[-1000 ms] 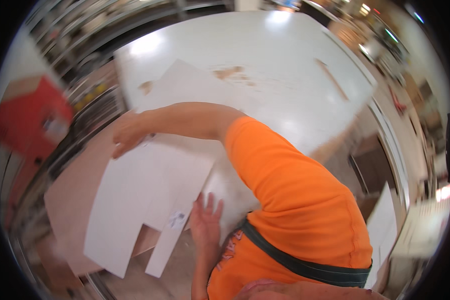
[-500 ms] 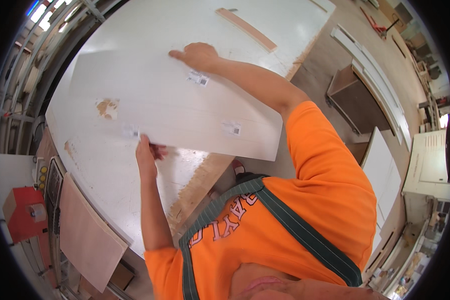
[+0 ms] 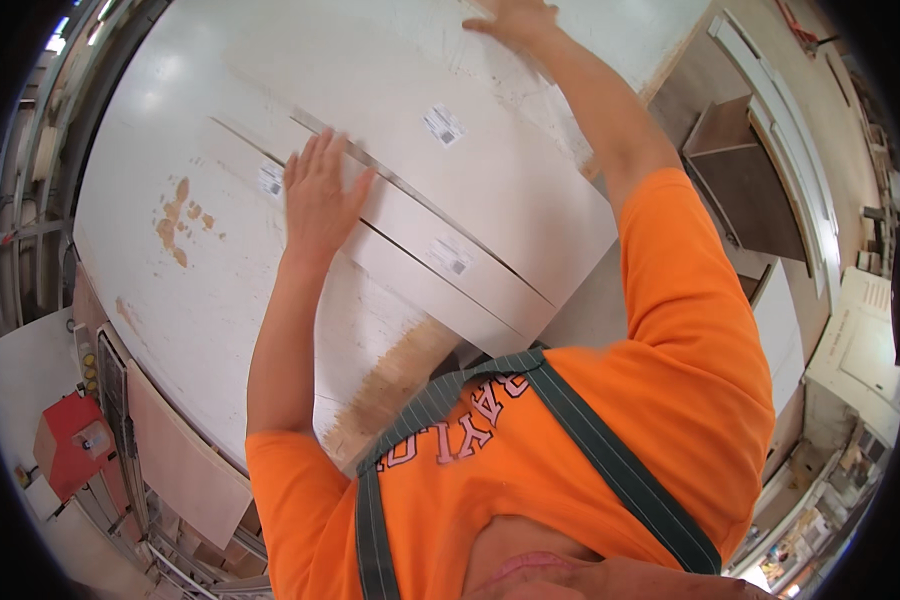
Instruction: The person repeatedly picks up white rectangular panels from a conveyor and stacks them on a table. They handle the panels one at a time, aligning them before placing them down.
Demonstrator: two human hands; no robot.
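Pale flat panels lie side by side on a large white worktable (image 3: 140, 130), each with a small printed label. The wide panel (image 3: 510, 190) is farthest from me. A dark slit parts it from a narrow strip (image 3: 480, 275), and a second slit parts that from another strip (image 3: 410, 265) nearer me. My left hand (image 3: 320, 195) rests flat across the strips, fingers stretched out and thumb apart. Toward the far side of the wide panel, my right hand (image 3: 515, 22) is spread near the picture's top edge. It holds nothing; whether it touches the panel I cannot tell.
Brown worn patches (image 3: 178, 222) mark the tabletop, and its near edge (image 3: 390, 375) is bare, rough wood. At the right stands a dark wooden box (image 3: 745, 190) with long white boards beside it. A red box-shaped thing (image 3: 73, 445) and a leaning pinkish board (image 3: 185, 450) are at lower left.
The panels, tilted together before, now lie flatter with slits showing between them. My left hand has moved forward from their near edge onto them; my right hand has reached farther away and right.
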